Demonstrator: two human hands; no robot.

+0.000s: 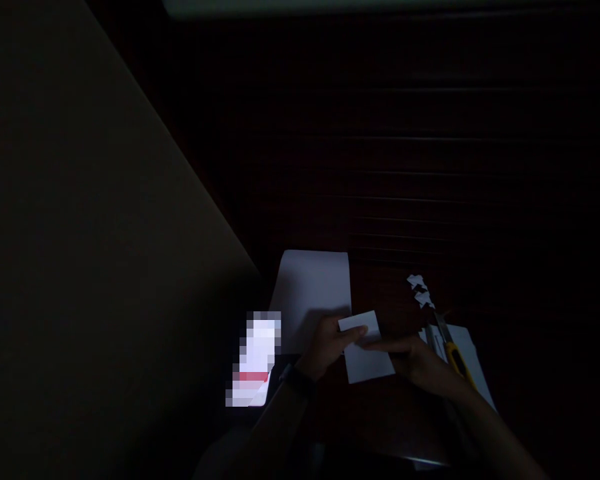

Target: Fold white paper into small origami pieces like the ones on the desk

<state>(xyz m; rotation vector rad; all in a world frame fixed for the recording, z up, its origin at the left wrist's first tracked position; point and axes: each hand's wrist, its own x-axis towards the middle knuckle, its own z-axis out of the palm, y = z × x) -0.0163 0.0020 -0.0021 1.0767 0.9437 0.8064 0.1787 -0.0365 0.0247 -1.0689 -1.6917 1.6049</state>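
Near the desk's front edge [423, 461], the left hand [326, 345] pinches white paper [369, 366]; the right hand [423, 368], one finger extended, touches it, grip unclear.

Two hands, the left [326, 343] and the right [425, 367]; one dark wristband [303, 382]; one small white sheet [369, 365]; one large white sheet [313, 283], farther from the near edge of the surface [380, 423]; one yellow-handled cutter [457, 360] over at least one more white sheet [473, 353]; at least two white scraps [415, 281], their exact number too dark to tell; one lit, pixelated rectangle [259, 343].
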